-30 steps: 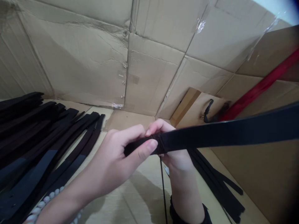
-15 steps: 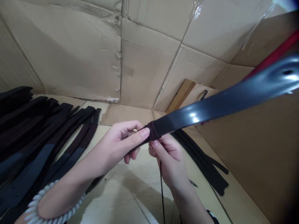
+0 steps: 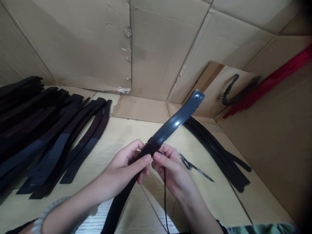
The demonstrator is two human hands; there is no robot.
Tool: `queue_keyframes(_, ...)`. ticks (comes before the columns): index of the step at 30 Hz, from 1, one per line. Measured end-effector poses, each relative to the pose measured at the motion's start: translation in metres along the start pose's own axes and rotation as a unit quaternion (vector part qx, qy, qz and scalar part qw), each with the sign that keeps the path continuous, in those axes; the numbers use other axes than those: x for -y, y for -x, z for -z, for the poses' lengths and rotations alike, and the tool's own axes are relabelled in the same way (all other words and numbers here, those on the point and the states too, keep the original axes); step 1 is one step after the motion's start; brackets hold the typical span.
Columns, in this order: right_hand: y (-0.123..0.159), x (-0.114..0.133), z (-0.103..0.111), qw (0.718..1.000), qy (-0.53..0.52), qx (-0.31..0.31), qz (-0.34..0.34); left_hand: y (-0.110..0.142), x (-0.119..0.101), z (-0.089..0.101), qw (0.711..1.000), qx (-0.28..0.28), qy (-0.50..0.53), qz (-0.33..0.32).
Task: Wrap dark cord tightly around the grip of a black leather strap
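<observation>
A long curved black strip (image 3: 177, 120) with a shiny dark end and a small hole near its tip slants up to the right. Its lower part is matte black. Dark cord windings (image 3: 153, 144) circle it where the shiny part starts. My left hand (image 3: 129, 165) is closed round the strip just below the windings, thumb on top. At the windings' right edge, my right hand (image 3: 172, 169) pinches a thin dark cord (image 3: 165, 198), whose loose length hangs down. The fingertips of both hands almost meet.
Many similar dark curved strips (image 3: 65, 139) lie piled at left on the table. Several black strips (image 3: 219, 156) lie at right. A pointed metal tool with a looped handle (image 3: 188, 164) is beside my right hand. Cardboard walls (image 3: 156, 55) enclose the table; a red strip (image 3: 270, 81) runs along the right wall.
The strip's shiny end has swung away from me, so its whole tip now shows. Both hands have come slightly lower in view, still at the windings. The pointed tool is more visible.
</observation>
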State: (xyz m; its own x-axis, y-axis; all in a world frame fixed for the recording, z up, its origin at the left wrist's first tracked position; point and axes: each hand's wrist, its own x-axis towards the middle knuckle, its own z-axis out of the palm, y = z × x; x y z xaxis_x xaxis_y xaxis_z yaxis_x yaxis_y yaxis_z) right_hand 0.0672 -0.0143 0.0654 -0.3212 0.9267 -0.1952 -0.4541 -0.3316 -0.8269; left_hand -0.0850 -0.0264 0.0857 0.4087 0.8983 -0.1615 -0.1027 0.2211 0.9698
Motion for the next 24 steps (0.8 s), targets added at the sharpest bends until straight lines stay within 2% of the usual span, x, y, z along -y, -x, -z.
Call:
queue_keyframes(2,-0.001,-0.003,-0.002,1.0,-0.016,0.008,-0.022,-0.001,0.003,0.002,0.999,0.005,0.03,0.032)
queue_keyframes(8,-0.004,-0.014,-0.003,0.998,-0.026,-0.032,-0.041,-0.004,0.017,0.003,0.994,-0.02,0.059,0.091)
queue_keyframes(12,-0.004,-0.02,-0.003,0.998,-0.033,0.03,-0.041,-0.006,0.026,0.005,0.986,-0.023,0.084,0.141)
queue_keyframes(14,-0.004,-0.022,-0.004,0.996,-0.058,0.048,-0.052,-0.007,0.029,0.005,0.985,-0.033,0.087,0.144)
queue_keyframes(18,-0.003,-0.024,-0.004,0.996,-0.068,0.041,-0.049,-0.007,0.031,0.005,0.987,-0.048,0.084,0.126)
queue_keyframes(21,-0.004,-0.024,-0.004,0.995,-0.075,0.046,-0.041,-0.006,0.03,0.005,0.989,-0.026,0.093,0.115)
queue_keyframes(24,-0.003,-0.023,-0.003,0.998,-0.059,0.02,-0.031,-0.003,0.03,0.006,0.978,0.032,0.164,0.127)
